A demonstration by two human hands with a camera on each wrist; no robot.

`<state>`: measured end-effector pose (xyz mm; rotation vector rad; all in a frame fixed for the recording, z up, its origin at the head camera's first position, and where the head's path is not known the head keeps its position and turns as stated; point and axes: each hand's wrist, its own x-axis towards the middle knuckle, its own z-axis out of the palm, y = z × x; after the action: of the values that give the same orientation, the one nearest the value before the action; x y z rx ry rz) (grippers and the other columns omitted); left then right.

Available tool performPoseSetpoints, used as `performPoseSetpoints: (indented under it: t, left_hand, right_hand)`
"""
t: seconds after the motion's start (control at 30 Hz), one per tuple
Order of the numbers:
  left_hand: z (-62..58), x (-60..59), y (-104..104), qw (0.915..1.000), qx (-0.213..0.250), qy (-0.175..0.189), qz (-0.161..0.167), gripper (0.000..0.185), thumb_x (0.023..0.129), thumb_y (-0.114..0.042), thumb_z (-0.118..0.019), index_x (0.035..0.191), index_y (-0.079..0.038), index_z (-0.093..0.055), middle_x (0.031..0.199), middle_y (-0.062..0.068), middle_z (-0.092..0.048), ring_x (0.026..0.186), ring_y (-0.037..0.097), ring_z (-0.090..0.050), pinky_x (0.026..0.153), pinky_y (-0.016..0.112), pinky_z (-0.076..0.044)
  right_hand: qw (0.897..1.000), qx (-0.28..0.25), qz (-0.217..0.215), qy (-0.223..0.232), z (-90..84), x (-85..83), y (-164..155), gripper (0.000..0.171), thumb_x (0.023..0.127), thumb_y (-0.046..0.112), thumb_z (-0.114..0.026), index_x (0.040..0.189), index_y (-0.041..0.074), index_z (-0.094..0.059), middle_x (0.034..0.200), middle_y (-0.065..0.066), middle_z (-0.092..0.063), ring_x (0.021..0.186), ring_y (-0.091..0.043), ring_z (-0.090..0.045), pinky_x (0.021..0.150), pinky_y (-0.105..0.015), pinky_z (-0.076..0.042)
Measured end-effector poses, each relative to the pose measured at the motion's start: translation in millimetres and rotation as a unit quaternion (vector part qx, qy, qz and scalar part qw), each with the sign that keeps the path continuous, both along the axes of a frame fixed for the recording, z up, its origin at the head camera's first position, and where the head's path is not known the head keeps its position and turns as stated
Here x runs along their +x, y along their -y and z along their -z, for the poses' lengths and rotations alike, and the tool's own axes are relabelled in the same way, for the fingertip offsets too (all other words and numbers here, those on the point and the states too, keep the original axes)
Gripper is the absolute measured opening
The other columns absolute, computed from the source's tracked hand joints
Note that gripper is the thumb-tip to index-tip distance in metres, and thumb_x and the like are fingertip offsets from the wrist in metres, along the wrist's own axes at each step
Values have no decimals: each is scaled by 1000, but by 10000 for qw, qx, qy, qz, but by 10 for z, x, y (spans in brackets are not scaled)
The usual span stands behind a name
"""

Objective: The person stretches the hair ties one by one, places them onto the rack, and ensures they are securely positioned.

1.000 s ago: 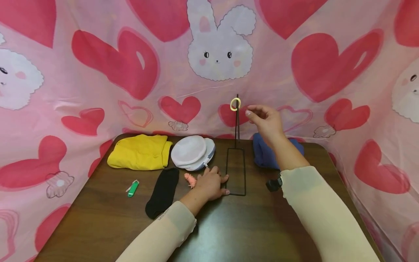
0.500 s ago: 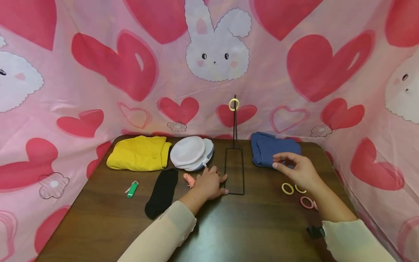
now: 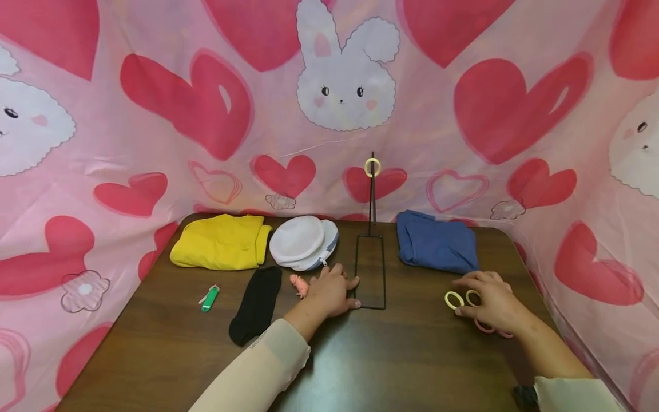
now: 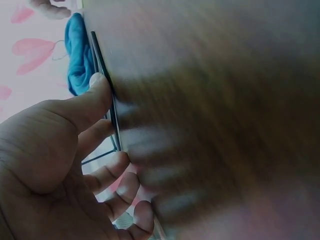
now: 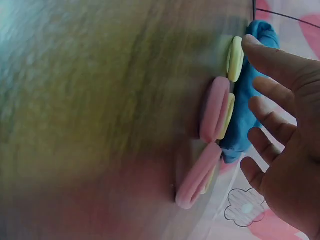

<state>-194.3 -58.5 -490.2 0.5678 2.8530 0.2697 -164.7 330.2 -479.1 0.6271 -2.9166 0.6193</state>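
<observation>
- Step in hand, as judged: picking up a ring. The right hand (image 3: pixel 489 300) hovers over loose rings at the right of the surface (image 3: pixel 412 343), fingers parted, grasping nothing visible.
- Left hand (image 3: pixel 330 292): fingers spread, unclenched, touching the wire stand (image 3: pixel 384 274) at its base's left edge.
- Next move probably calls for a fine pinch on the yellow ring (image 5: pixel 235 60) beside the thumb, sparing the pink rings (image 5: pixel 216 111).
- Materials: stand, thin black rod, rectangular base, hung ring (image 3: pixel 366 167) on top; rings, smooth and rounded; blue cloth (image 3: pixel 437 243), soft, folded, farther back.
</observation>
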Motion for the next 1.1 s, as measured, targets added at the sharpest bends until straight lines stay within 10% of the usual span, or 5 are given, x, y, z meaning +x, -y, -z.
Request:
performPoseSetpoints:
  t: [0.33,0.63,0.87,1.1]
  left_hand:
    - [21,10,-44,9999,-144,-7,-36,67,89,-62,-72,150,-38,-56,135,2,-52,124,30,-47,93,60,-47]
    - [-16,3,-40,9997,-217,41,-98,68,89,-62,-72,151,-38,-54,135,2,-52,123,29,-47,93,60,-48]
    - [-8,-13,-32,9998,-166,-26,-109,74,87,-62,-74,153,-35,-53,133,2,-53,122,29,-48,91,60,-48]
    - [-22,-30,-39,9997,-217,43,-116,77,86,-65,-73,154,-36,-51,136,2,-52,122,29,-48,93,61,-48]
  right_hand:
    - [9987,457,95,200,134,-14,-44,36,77,33,-92,106,16,-80,116,-10,-67,114,-43,-52,79,-63,-42]
    - [9951,59,-480,-868,138,-73,8,23,72,17,-92,86,23,-75,103,0,-69,103,-30,-58,79,-52,-43]
    - [9768,-727,-1214,-1610,-156,-83,265,31,70,7,-92,94,18,-76,102,6,-70,99,-17,-63,91,-15,-42]
    - [9633,-1091,-1474,-1961,-598,-63,640,30,73,8,-90,99,16,-78,98,9,-74,95,-13,-68,93,-11,-43]
